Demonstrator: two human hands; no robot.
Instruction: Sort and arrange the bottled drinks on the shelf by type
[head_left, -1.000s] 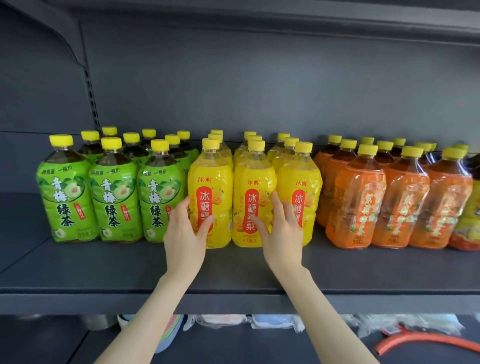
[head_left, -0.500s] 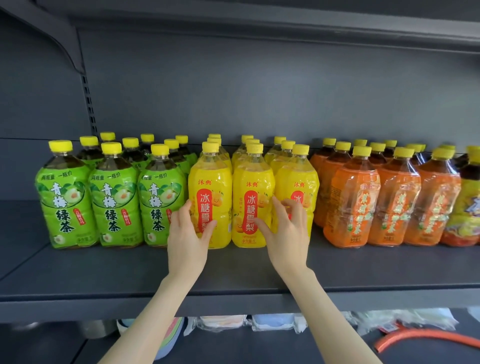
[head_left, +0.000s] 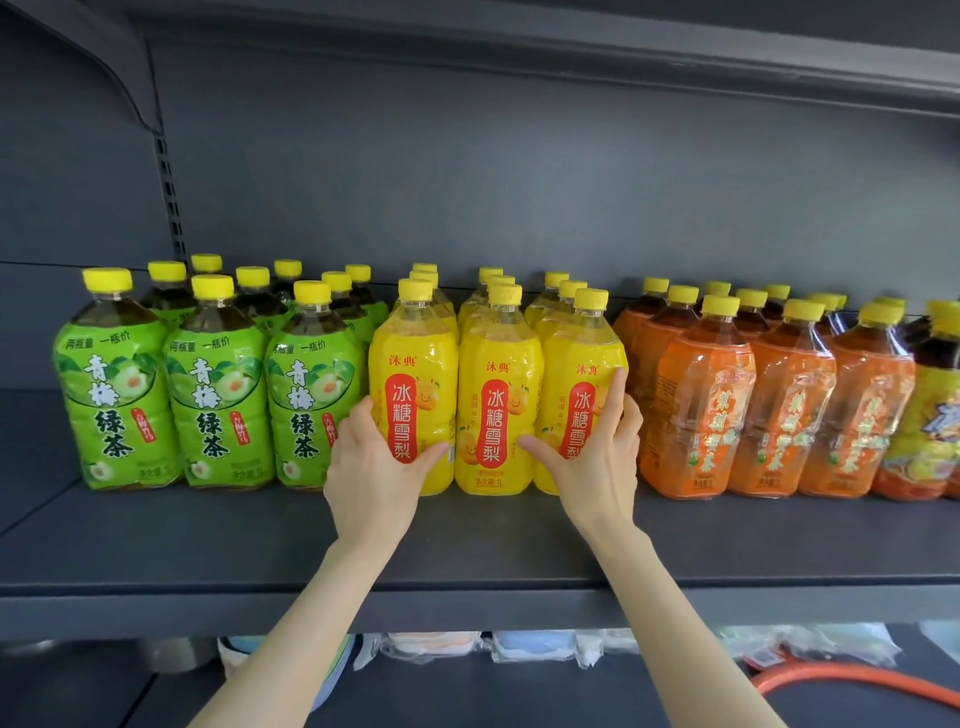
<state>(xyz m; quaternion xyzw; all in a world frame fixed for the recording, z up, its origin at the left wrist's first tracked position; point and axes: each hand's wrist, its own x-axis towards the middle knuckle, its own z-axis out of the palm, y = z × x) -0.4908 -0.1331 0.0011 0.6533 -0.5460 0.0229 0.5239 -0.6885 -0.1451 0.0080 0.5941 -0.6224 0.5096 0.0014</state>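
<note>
Bottles with yellow caps stand in rows on a dark grey shelf (head_left: 467, 551). Green tea bottles (head_left: 215, 395) fill the left, yellow pear drink bottles (head_left: 496, 415) the middle, orange tea bottles (head_left: 701, 405) the right. My left hand (head_left: 374, 467) wraps the lower part of the front left yellow bottle (head_left: 415, 374), thumb across its label. My right hand (head_left: 597, 462) grips the front right yellow bottle (head_left: 584, 364), fingers on its right side, thumb pointing left at its base. The front middle yellow bottle stands free between my hands.
A bottle with a yellow and orange label (head_left: 930, 426) stands at the far right edge. The shelf's back panel (head_left: 467, 182) rises behind the rows and another shelf hangs above. Below lie wrapped packs (head_left: 519, 647) and an orange hose (head_left: 857, 680).
Both hands have closed around the outer front yellow bottles; the right hand shifted from the middle bottle to the right one. The view has come closer and lower.
</note>
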